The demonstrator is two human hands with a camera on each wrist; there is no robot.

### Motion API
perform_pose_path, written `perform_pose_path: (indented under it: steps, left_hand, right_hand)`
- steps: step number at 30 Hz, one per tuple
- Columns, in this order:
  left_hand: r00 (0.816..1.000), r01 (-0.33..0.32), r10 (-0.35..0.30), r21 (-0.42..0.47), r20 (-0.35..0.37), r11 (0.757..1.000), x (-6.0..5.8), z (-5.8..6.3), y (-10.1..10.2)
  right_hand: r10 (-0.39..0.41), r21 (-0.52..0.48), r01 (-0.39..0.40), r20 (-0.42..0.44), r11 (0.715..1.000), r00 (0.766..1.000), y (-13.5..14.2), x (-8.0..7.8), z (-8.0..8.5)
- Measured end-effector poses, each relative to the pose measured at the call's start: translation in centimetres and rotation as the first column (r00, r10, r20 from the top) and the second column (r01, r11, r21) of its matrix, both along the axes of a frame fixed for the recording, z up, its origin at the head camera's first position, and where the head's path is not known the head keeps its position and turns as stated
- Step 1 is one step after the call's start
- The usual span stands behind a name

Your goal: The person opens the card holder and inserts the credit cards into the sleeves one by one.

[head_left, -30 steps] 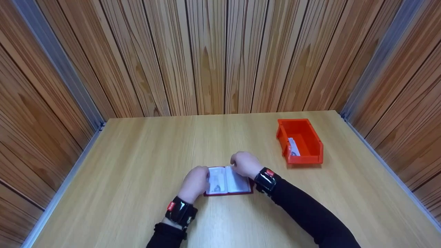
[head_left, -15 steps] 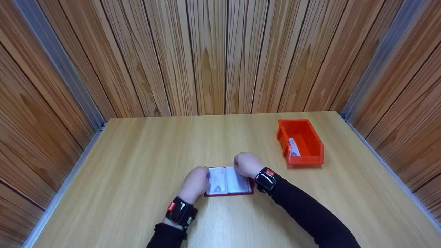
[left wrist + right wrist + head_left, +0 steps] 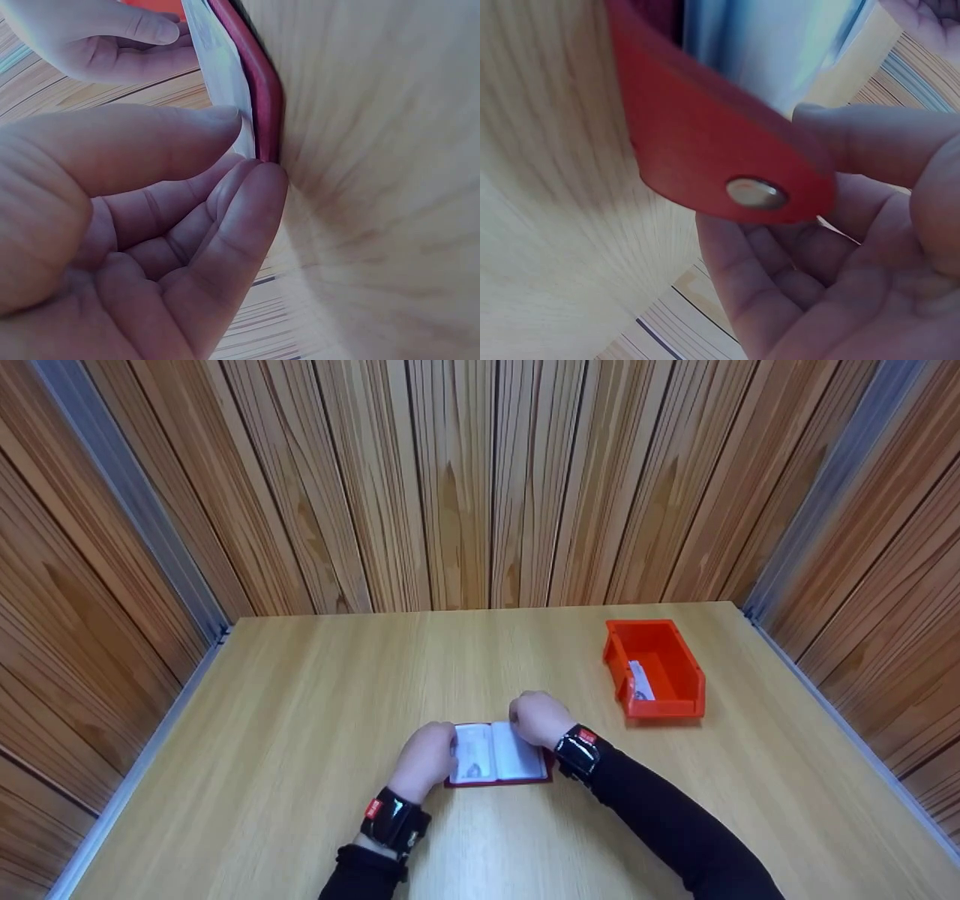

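Note:
A red card holder (image 3: 519,757) lies unfolded on the table, its clear sleeves facing up. A pale printed card (image 3: 472,754) shows in the left sleeve. My left hand (image 3: 426,757) pinches the holder's left edge. In the left wrist view, the thumb is on the sleeve and a fingertip is against the red cover (image 3: 264,97). At the upper right of the holder, my right hand (image 3: 538,718) has curled fingers. The right wrist view shows its thumb by the sleeves and its fingers behind a red strap (image 3: 712,142) with a metal snap (image 3: 756,192).
An orange bin (image 3: 679,706) stands at the back right of the table, with a pale printed slip (image 3: 640,680) leaning inside. Wooden panel walls (image 3: 465,487) rise behind the table (image 3: 337,675) and on both sides.
My right hand has shifted slightly right along the holder's top edge since one second ago, then stayed still. The left hand and the holder look nearly unmoved.

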State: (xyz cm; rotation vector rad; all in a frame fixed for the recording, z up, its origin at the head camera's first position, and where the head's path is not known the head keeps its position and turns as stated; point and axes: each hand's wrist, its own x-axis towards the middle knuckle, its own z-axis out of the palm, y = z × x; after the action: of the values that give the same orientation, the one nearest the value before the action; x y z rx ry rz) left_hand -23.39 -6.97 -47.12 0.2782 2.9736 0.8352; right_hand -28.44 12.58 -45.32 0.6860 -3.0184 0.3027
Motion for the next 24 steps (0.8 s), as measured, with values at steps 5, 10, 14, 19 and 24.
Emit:
perform_pose_path:
  steps: [5,10,14,19,24]
  left_hand:
    - [0.999,0.013,-0.013,-0.014,-0.031,1.0,0.03,-0.11,-0.1]
    - [1.0,0.011,-0.012,-0.018,-0.027,1.0,0.07,-0.09,-0.07]
    - [1.0,-0.008,0.008,-0.016,0.001,1.0,0.06,0.04,0.05]
    - [1.0,-0.021,0.022,-0.02,0.016,1.0,0.03,0.07,0.15]
    - [1.0,-0.004,0.004,-0.025,-0.009,1.0,0.04,-0.08,0.08]
  right_hand:
    - [-0.015,-0.01,0.015,0.009,1.0,1.0,-0.01,-0.09,0.08]
    - [-0.044,-0.012,0.044,0.039,0.999,0.998,-0.02,-0.18,0.18]
    - [-0.077,-0.012,0.077,0.065,0.997,0.995,-0.07,-0.32,0.43]
    - [-0.129,0.024,0.127,0.088,0.992,0.988,-0.1,-0.67,0.46]
    - [-0.128,0.032,0.126,0.074,0.991,0.989,0.03,-0.79,0.29]
